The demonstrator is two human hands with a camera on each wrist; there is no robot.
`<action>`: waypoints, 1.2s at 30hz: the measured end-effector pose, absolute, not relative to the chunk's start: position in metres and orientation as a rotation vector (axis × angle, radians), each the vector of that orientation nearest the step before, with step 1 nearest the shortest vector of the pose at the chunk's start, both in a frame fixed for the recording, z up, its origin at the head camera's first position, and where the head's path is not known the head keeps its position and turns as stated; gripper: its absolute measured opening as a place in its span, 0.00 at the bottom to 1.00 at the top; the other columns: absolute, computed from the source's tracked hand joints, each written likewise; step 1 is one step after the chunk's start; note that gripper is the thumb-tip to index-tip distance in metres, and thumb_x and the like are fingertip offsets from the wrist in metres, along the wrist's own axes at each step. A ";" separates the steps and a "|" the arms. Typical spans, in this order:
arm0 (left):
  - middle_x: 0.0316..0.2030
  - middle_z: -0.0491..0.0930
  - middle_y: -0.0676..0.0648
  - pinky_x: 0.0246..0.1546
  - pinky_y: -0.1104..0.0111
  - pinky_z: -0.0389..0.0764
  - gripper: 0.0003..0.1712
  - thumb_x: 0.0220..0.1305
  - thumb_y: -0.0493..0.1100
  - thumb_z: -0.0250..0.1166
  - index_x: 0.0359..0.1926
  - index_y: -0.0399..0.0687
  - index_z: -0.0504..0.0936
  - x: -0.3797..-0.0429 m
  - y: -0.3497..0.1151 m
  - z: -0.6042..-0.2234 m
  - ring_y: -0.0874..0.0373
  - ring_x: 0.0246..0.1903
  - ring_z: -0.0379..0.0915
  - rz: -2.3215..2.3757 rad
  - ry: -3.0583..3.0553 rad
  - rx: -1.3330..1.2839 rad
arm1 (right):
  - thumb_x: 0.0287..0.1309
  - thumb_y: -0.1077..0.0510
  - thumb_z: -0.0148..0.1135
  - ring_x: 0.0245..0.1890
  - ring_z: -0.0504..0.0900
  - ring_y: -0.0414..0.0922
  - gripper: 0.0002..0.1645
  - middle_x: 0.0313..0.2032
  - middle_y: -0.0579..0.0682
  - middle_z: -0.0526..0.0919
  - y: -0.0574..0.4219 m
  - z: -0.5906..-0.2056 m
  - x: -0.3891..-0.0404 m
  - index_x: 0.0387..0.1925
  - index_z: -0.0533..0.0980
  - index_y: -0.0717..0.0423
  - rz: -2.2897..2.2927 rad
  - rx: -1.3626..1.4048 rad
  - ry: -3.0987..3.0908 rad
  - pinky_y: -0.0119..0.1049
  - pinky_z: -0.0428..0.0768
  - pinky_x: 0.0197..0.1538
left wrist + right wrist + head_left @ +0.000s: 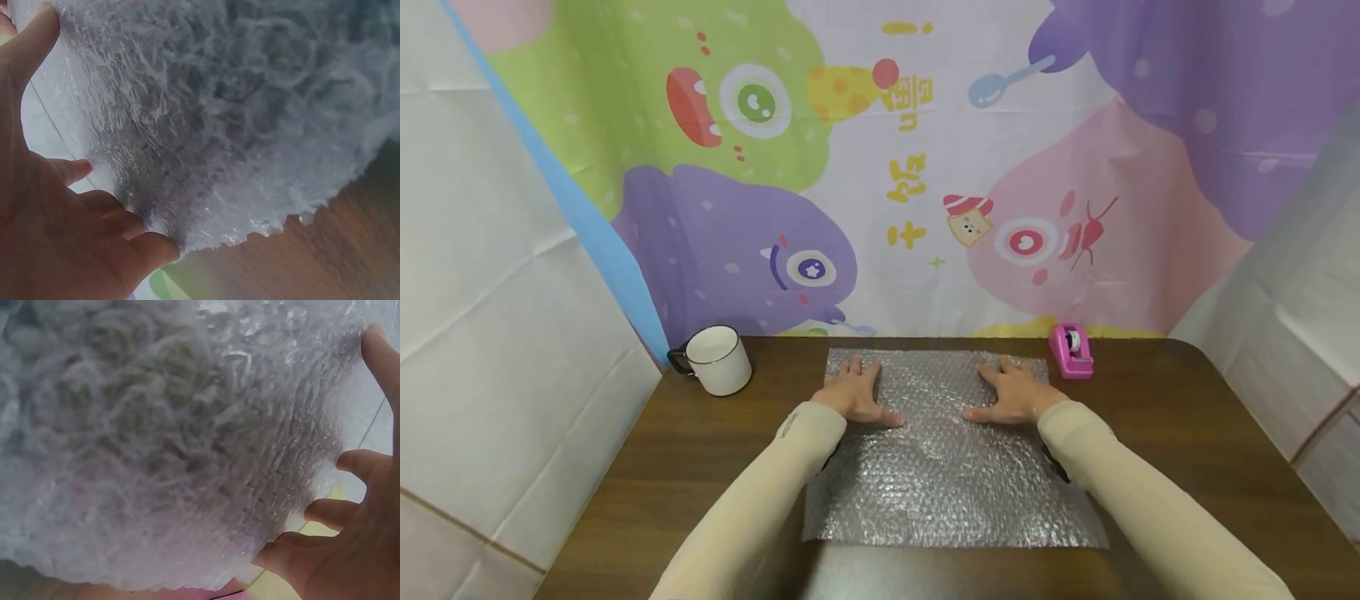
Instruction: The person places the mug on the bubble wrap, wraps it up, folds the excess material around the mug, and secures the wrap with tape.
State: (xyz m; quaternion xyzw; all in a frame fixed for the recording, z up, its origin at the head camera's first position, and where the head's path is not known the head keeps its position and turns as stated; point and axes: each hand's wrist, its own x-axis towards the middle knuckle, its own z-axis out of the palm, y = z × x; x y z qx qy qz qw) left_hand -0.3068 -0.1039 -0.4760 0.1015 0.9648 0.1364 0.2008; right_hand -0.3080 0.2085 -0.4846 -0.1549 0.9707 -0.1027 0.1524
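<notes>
head view: left hand (pixel 859 393) and right hand (pixel 1015 394) spread, grasping nothing, resting on bubble wrap (pixel 940 479) laid on the table (pixel 1180 408). uneven pressing could skid or crease the sheet.

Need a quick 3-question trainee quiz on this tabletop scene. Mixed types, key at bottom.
1. Multiple choice: what lies under both the left hand and the right hand?
A) a folded towel
B) a sheet of bubble wrap
C) a cardboard box

2. True or false: the right hand is holding the pink tape dispenser.

3. Fill in the blank: in the head view, the white mug stands on the wooden table to the ____ of the sheet of bubble wrap.

Key:
1. B
2. False; the pink tape dispenser stands apart from the hand, near the table's back edge.
3. left
</notes>
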 end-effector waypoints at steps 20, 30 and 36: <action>0.81 0.37 0.32 0.75 0.34 0.49 0.68 0.54 0.76 0.69 0.83 0.51 0.46 -0.282 -0.107 -0.482 0.33 0.81 0.34 0.372 2.739 0.305 | 0.50 0.20 0.65 0.73 0.49 0.82 0.68 0.77 0.74 0.49 0.205 -0.484 -0.287 0.80 0.57 0.54 -0.370 -0.407 2.780 0.80 0.60 0.65; 0.82 0.35 0.33 0.76 0.35 0.48 0.69 0.53 0.76 0.69 0.83 0.52 0.45 -0.273 -0.106 -0.478 0.35 0.81 0.32 0.344 2.700 0.267 | 0.50 0.19 0.64 0.72 0.52 0.82 0.68 0.76 0.76 0.50 0.205 -0.486 -0.278 0.80 0.57 0.54 -0.338 -0.454 2.802 0.79 0.60 0.66; 0.82 0.36 0.34 0.76 0.35 0.48 0.69 0.54 0.77 0.68 0.83 0.52 0.44 -0.269 -0.109 -0.476 0.33 0.81 0.33 0.308 2.707 0.314 | 0.49 0.19 0.66 0.71 0.52 0.83 0.68 0.76 0.76 0.50 0.203 -0.486 -0.276 0.80 0.57 0.54 -0.337 -0.445 2.797 0.79 0.62 0.65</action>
